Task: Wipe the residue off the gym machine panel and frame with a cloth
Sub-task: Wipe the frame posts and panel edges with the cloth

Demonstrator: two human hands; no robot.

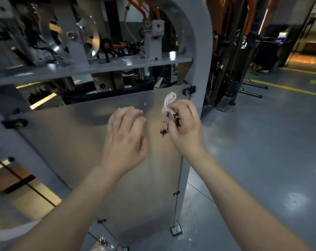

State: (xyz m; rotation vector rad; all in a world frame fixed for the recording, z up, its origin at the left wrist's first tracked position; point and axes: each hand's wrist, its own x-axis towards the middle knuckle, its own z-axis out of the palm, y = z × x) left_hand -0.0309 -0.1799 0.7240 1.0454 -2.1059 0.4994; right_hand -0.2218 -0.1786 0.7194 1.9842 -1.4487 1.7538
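Right hand (185,124) is pinching the bunched cloth (169,104), its long axis running up-down, white end sticking up above the fingers, dirty end hanging below. Left hand (125,134) is hovering just left, fingers loosely curled, gripping nothing. Panel (81,142) is lying right behind both hands, frame (200,51) post just right of the cloth hand, likely wiping next

Yellow lines (280,88) cross the glossy grey floor (262,160).
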